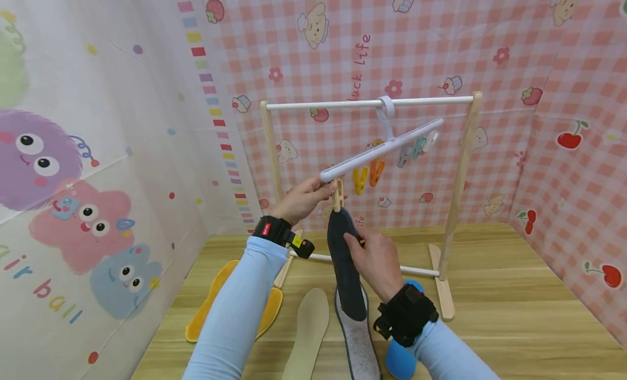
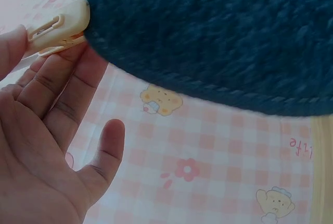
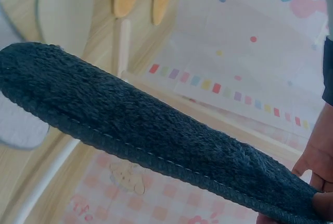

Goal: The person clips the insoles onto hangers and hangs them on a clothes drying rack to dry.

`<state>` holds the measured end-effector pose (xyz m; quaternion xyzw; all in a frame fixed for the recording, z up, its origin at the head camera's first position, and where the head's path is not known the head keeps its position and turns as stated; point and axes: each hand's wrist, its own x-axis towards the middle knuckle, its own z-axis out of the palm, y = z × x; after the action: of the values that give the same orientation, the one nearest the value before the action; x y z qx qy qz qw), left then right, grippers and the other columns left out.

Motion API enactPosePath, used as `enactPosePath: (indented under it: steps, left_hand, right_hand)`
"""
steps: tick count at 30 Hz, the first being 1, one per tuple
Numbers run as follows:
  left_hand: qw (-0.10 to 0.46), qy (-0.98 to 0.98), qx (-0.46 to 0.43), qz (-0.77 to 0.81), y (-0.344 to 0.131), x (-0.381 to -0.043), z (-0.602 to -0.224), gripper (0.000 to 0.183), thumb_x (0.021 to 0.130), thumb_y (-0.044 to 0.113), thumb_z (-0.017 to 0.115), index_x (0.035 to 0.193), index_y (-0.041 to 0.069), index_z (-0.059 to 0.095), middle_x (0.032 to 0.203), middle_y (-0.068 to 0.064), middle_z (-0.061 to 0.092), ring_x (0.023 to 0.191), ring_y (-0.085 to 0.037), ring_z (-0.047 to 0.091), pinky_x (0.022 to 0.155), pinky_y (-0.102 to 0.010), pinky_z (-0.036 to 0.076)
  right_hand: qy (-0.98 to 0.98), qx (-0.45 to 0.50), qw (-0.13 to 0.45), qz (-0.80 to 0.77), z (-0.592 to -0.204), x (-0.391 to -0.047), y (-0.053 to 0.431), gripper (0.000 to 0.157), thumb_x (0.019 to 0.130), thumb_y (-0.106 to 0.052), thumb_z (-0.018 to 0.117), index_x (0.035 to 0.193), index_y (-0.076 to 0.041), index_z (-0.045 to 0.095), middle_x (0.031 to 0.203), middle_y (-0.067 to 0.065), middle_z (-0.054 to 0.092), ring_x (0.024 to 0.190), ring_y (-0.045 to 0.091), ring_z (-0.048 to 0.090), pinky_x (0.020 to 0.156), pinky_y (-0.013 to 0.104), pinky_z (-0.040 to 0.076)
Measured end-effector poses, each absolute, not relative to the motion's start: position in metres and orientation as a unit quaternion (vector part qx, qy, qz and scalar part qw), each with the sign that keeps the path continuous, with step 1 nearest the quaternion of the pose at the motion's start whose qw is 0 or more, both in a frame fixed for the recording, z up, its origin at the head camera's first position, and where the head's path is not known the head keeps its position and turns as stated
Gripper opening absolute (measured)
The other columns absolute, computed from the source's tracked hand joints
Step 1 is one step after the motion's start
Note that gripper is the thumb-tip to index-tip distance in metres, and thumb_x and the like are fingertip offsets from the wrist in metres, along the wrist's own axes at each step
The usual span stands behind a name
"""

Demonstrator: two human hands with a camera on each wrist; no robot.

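A beige clothespin (image 1: 338, 195) hangs at the low left end of a tilted white hanger (image 1: 382, 150). My left hand (image 1: 303, 199) pinches it between thumb and fingers. Its jaws meet the upper end of a dark, fuzzy insole (image 1: 343, 260), which hangs down below; the left wrist view shows that end right at the clothespin (image 2: 61, 23). Partway down the insole, my right hand (image 1: 377, 257) grips its right edge, thumb on the near face. In the right wrist view the insole (image 3: 140, 125) stretches diagonally, its stitched edge showing.
A wooden rack (image 1: 455, 206) with a white rail (image 1: 323, 105) bears the hanger. Yellow (image 1: 360, 180), orange (image 1: 376, 172) and other clips hang along it. On the table lie orange insoles (image 1: 210, 304), a beige insole (image 1: 311, 325), a grey insole (image 1: 360, 342) and a blue insole (image 1: 400, 361).
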<state>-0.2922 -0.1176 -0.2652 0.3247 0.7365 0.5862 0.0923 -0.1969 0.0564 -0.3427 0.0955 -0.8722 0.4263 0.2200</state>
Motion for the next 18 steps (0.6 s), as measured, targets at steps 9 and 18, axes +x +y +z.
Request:
enactPosePath:
  steps: [9, 18]
  left_hand:
    - [0.083, 0.736, 0.34, 0.579, -0.117, -0.291, -0.265, 0.044, 0.108, 0.012, 0.039, 0.15, -0.002, 0.034, 0.124, -0.026, 0.059, 0.118, -0.027, 0.053, 0.109, -0.052, 0.03]
    - [0.087, 0.748, 0.322, 0.573, -0.119, -0.291, -0.267, 0.047, 0.108, 0.012, 0.04, 0.153, 0.0, 0.031, 0.139, -0.025, 0.05, 0.129, -0.027, 0.045, 0.11, -0.049, 0.03]
  right_hand:
    - [-0.866, 0.098, 0.193, 0.451, -0.33, -0.201, 0.052, 0.03, 0.1, -0.022, 0.061, 0.125, -0.007, 0.069, 0.101, 0.011, 0.072, 0.066, 0.017, 0.059, 0.058, 0.033, 0.042]
    - [-0.856, 0.101, 0.188, 0.471, -0.331, -0.203, 0.05, 0.02, 0.099, -0.021, 0.063, 0.104, -0.006, 0.076, 0.082, 0.004, 0.071, 0.072, 0.017, 0.063, 0.059, 0.032, 0.049]
